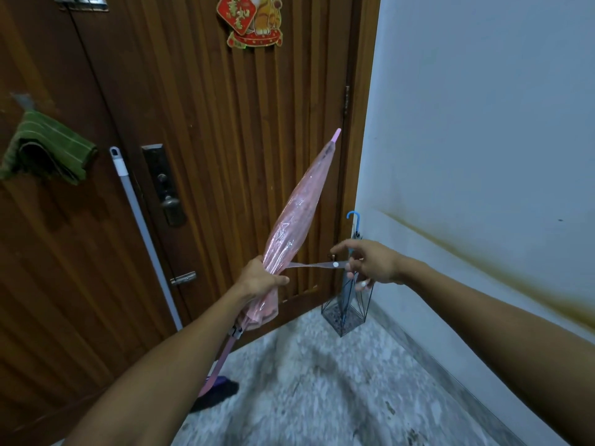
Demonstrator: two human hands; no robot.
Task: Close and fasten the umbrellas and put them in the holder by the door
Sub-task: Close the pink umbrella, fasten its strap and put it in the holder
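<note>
A pink see-through umbrella [299,207] is folded shut and points up and to the right, its tip near the door hinge. My left hand [260,280] grips it around the lower canopy. My right hand [370,263] pinches the end of its clear strap [317,264], which is pulled out taut to the right with a white snap button on it. Behind my right hand a black wire holder [346,313] stands on the floor in the corner by the door. A blue umbrella [354,220] with a hooked handle stands in it.
The brown wooden door [225,123] fills the left and centre, with a lock plate [164,185]. A broom's grey pole [141,230] leans on it, bristles on the floor. A green cloth [48,149] hangs at left. A white wall [483,140] is at right.
</note>
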